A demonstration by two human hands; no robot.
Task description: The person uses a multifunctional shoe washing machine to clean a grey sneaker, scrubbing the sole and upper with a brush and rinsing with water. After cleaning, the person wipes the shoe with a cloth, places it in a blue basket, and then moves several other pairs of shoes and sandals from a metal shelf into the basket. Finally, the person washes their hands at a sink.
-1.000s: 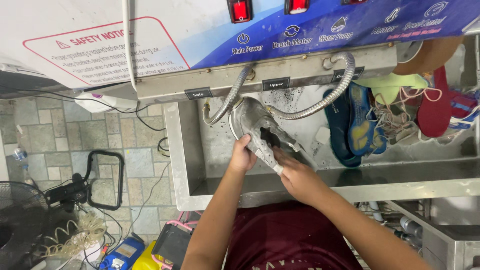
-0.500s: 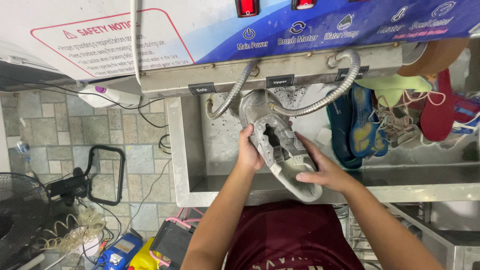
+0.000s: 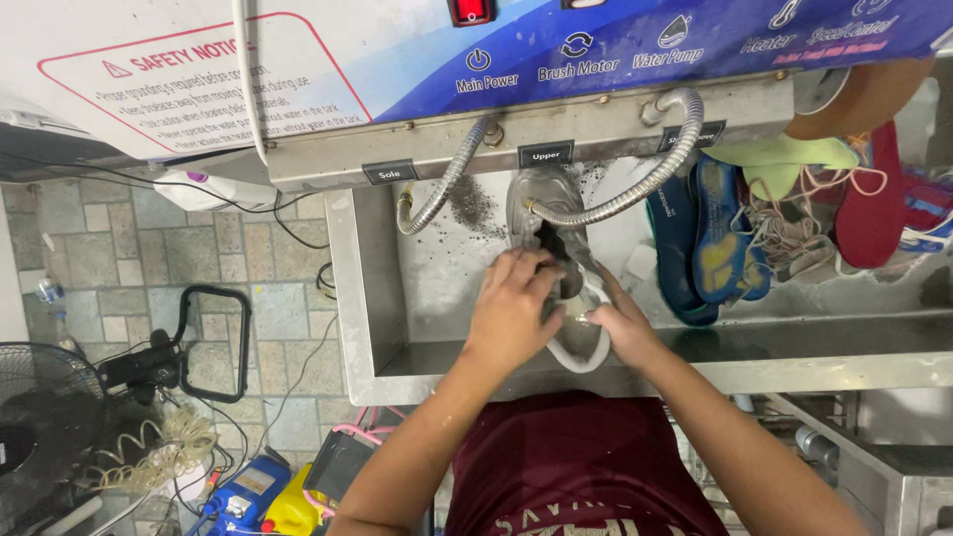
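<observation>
A grey sneaker (image 3: 544,203) with a white heel stands toe-up in a steel sink (image 3: 357,288), under two flexible metal hoses (image 3: 655,164). My left hand (image 3: 511,308) lies over the shoe's opening, fingers curled onto its tongue and collar. At the heel's right side, my right hand (image 3: 620,323) grips the white heel rim. Both forearms reach in from the sink's front edge.
Blue insoles (image 3: 700,233), a green insole, laces and a red shoe (image 3: 874,199) pile at the sink's right. Above is a machine panel with red switches (image 3: 470,10). On the tiled floor to the left stand a fan (image 3: 45,417), cables and a blue tool (image 3: 243,491).
The shoe has turned from tilted sideways to more upright under the hoses. My left hand has shifted from its side onto the opening; my right hand moved to the heel.
</observation>
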